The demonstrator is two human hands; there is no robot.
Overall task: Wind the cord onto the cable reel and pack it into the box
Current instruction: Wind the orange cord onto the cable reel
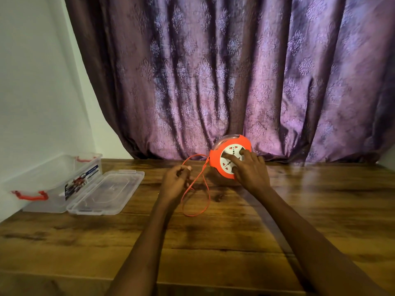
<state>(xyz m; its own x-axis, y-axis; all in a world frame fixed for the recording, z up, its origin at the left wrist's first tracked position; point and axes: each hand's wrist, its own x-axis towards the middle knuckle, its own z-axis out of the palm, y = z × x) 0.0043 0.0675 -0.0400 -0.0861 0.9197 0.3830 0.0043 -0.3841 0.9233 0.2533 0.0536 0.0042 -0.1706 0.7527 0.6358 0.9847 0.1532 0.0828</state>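
While right hand [249, 170] steadies tilted reel [229, 159], left hand [176, 181] pinches cord [197, 197].

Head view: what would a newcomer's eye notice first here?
First the bright orange cable reel, standing on edge at the table's far side before the purple curtain, right hand on its socket face. Then the loose orange cord looping beside the left hand.

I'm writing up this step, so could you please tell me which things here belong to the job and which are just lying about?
For the job: reel, cord, box, lid.
Just there: table, curtain.
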